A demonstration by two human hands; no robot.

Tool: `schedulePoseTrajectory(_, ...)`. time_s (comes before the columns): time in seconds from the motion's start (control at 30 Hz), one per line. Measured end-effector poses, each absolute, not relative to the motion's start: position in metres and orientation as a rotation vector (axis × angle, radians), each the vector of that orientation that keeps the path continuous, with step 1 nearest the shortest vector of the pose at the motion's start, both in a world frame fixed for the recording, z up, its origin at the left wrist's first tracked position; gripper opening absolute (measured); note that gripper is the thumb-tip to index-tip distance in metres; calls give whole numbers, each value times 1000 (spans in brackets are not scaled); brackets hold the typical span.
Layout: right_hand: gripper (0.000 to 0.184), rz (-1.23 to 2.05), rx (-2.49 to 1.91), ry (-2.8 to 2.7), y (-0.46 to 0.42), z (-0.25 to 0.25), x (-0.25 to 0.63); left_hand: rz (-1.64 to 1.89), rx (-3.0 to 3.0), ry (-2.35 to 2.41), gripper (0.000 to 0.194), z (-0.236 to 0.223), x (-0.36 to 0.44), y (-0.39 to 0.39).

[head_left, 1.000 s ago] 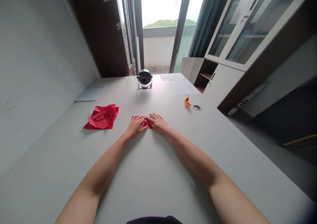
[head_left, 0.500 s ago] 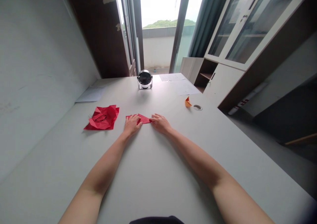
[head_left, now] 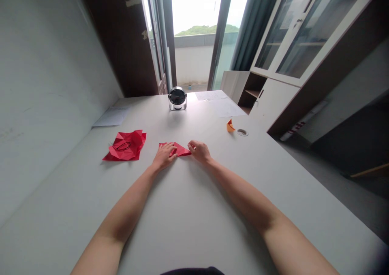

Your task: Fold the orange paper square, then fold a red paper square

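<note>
A small folded red paper (head_left: 180, 149) lies flat on the white table (head_left: 194, 210) in front of me. My left hand (head_left: 164, 156) rests on its left part with fingers stretched flat, pressing it down. My right hand (head_left: 199, 151) sits at the paper's right tip, its fingers curled and pinched on that corner. Both forearms reach forward from the bottom of the view.
A crumpled red sheet (head_left: 125, 146) with a black ring on it lies to the left. A small round fan (head_left: 178, 98) stands at the table's far end. An orange folded piece (head_left: 230, 126) and a cable hole (head_left: 242, 132) are at right. White papers (head_left: 112, 116) lie far left.
The hands have moved apart and the red paper has spread wider between them. My right hand went from lying flat to curling on the paper's right corner.
</note>
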State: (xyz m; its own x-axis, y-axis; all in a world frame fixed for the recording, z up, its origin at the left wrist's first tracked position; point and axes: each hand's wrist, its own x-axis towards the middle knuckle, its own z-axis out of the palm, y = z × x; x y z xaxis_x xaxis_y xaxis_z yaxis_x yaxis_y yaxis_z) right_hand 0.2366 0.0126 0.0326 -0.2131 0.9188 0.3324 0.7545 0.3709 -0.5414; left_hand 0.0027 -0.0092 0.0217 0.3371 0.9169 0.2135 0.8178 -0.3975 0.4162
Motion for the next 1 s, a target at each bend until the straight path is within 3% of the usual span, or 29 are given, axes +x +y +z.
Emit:
schedulePoseTrajectory(0.2,19,652,-1421,-1882,15,33,233,748,2349,1501,64,15,3,-6)
schedulePoseTrajectory(0.43,31,875,-1346,-1875,20,30,233,783,2370,1321,76,13,9,-9)
schedulePoseTrajectory(0.57,40,948,-1215,-1946,19,25,231,856,2360,1296,76,15,11,-10)
schedulePoseTrajectory(1.0,32,1277,-834,-1514,24,10,229,1341,1843,1526,58,19,0,-2)
